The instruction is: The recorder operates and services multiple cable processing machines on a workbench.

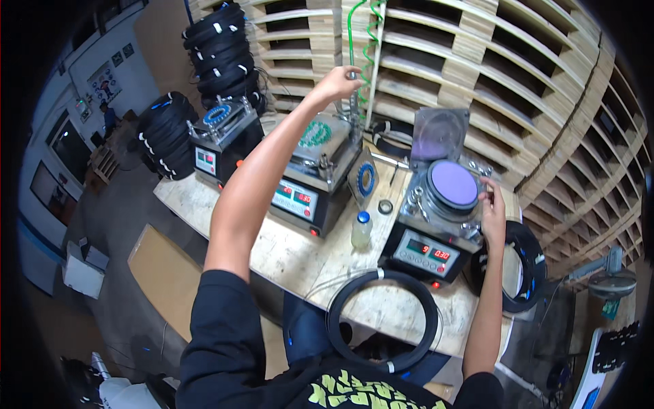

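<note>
Black coils [167,136] stand stacked beside the bench [327,262], next to the left machine [225,140], as a person in a dark T-shirt stretches both arms over the worktop. Right of it sits the middle machine [330,204], a squat metal box that looks heavy and rigid, best steadied by its frame. The left hand [336,84] reaches up at its rear to the top of a slim metal post [353,105], fingers bent close together; whether they grip cannot be told. The post looks stiff and smooth, perhaps slippery, and its top end seems the natural place to take hold. A plate with a blue ring [366,178] leans against that machine's right side, with a blue-capped bottle [362,233] and a small roll [385,206] nearby on the bench. A single coil [429,320] lies at the bench's front edge, likely springy and best lifted by its bound rim. Behind it sits the right machine [426,252], its clear lid [439,129] raised and a purple disc [454,183] on top; the disc appears light, its face easily marked, so the edge is the safer hold. The right hand [493,208] rests at the machine's right side beside the disc, fingers curled narrow, its exact grip unclear.
</note>
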{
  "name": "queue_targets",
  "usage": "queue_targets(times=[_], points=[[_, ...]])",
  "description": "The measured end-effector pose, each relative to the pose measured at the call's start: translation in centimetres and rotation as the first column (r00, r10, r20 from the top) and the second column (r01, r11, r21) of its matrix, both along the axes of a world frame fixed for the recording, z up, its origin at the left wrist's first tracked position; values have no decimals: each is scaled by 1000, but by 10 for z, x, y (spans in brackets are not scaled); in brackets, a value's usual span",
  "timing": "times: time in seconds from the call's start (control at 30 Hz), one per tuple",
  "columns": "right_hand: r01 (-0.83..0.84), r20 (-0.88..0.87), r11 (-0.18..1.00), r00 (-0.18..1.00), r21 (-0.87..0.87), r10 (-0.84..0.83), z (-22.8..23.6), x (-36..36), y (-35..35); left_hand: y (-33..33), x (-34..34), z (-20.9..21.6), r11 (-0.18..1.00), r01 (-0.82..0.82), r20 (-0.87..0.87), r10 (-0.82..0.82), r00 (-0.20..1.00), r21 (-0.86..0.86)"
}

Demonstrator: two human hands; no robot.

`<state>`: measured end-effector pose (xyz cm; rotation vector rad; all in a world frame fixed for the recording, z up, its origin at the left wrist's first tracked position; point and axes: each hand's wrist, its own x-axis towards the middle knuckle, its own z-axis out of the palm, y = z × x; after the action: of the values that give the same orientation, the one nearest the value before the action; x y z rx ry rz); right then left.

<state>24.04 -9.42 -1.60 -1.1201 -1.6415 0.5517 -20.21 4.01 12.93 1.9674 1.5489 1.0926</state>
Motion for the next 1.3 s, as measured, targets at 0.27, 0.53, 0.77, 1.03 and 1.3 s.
queue_targets(times=[0.27, 0.53, 0.77, 1.03, 1.3], points=[[15, -41, 999, 999, 48, -13, 5, -7, -2, -160, 44, -124, 883, 217, -279, -351, 894, -417], [5, -28, 1000, 1000, -4, -5, 10, -13, -13, -201, 66, -262, 977, -5, 65, 19, 998, -214], [35, 1, 998, 999, 54, -35, 3, -9, -12, -182, 105, -133, 931, -172, 170, 122, 978, 323], [-62, 165, 992, 985, 106, 44, 50, -23, -41, -176, 179, -11, 930, 257, 368, -343, 864, 263], [-133, -37, 991, 990, -5, 133, 102, -15, -63, -164, 232, -30, 869, 472, 582, -463, 668, 149]])
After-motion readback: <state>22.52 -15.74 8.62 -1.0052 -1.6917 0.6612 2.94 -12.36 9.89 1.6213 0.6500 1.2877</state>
